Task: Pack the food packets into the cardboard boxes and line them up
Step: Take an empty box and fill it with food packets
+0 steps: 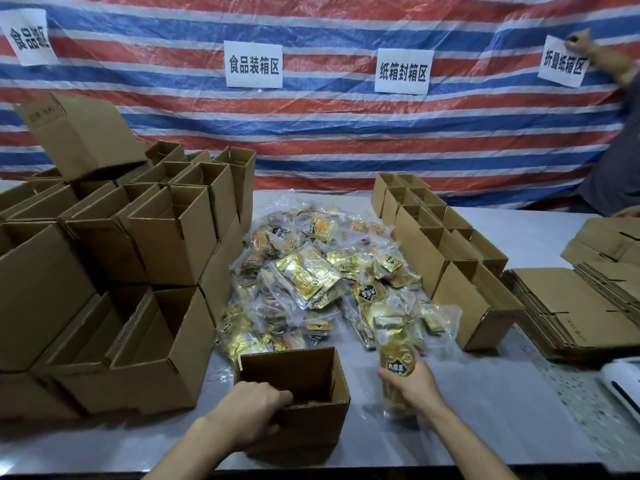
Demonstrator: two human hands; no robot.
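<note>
An open cardboard box [311,372] stands at the table's near edge. My left hand [251,410] grips its near wall, fingers curled over the rim into the box. Just right of the box, my right hand [414,382] holds a gold food packet [394,348] with a black label, upright and above the table. A heap of gold and clear food packets [308,271] lies in the middle of the table behind the box.
Stacked open boxes [114,271] fill the left side. A row of open boxes [450,258] runs along the right of the heap. Flat folded cartons [581,306] lie at right, beside a white device [623,386]. Another person [613,133] stands far right.
</note>
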